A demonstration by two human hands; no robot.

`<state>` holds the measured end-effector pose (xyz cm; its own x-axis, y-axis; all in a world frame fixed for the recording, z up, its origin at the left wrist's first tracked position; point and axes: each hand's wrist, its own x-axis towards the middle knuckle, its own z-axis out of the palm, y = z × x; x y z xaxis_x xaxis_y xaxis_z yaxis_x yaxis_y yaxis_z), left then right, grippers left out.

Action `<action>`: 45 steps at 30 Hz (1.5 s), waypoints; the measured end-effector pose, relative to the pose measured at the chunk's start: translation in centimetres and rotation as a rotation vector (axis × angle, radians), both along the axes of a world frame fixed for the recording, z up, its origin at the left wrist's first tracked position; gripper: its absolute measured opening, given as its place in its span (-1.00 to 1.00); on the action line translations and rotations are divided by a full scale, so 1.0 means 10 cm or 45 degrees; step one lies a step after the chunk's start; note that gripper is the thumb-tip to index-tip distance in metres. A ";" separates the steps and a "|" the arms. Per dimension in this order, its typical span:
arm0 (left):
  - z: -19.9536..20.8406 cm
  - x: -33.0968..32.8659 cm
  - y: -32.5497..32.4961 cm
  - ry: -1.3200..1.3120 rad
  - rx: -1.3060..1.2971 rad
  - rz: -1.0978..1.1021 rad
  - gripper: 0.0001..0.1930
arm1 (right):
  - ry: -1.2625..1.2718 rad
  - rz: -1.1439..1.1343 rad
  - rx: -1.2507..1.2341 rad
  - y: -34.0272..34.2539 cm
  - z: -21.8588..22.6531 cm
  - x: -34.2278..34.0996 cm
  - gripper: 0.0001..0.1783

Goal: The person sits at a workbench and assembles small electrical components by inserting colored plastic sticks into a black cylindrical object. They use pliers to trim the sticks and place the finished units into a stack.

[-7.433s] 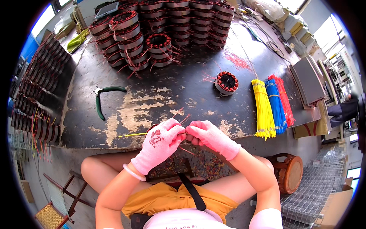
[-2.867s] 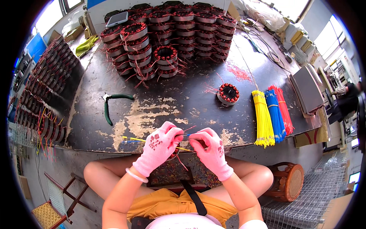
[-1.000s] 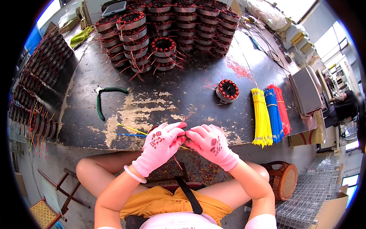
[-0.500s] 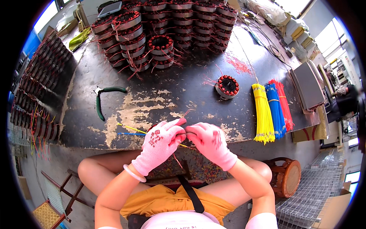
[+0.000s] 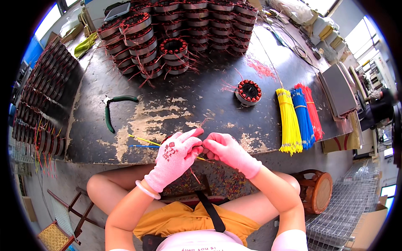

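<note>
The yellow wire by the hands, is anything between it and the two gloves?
Nothing visible is. The left hand and right hand meet fingertip to fingertip at the table edge, pinching the thin yellow wire directly; the green-handled pliers lie well off to the left.

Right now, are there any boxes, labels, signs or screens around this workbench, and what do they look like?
Flat dark slab, maybe a tablet or phone: far left of the bench, behind the stacked coils; rectangular, grey-blue face.
Cardboard box: on the floor at lower right; brown, open.
Screen-like panel: far right edge; small, light blue.
No labels or signs can be made out.
</note>
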<state>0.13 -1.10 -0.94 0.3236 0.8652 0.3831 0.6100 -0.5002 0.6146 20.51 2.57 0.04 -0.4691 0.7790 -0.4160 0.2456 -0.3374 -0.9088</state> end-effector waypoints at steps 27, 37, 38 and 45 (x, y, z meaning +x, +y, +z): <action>0.01 0.01 0.01 0.010 -0.001 -0.032 -0.89 | -0.153 0.161 0.265 -0.12 0.01 0.11 -0.81; 0.05 -0.01 -0.06 -0.022 -0.089 -0.047 -0.81 | -0.978 0.276 0.887 -0.44 0.12 0.61 -0.63; 0.06 -0.01 -0.06 -0.017 -0.106 -0.052 -0.81 | -1.118 0.332 0.977 -0.48 0.04 0.55 -0.57; 0.05 0.00 -0.04 -0.004 -0.118 -0.018 -0.83 | -0.918 0.114 1.956 -0.30 0.00 0.10 -0.63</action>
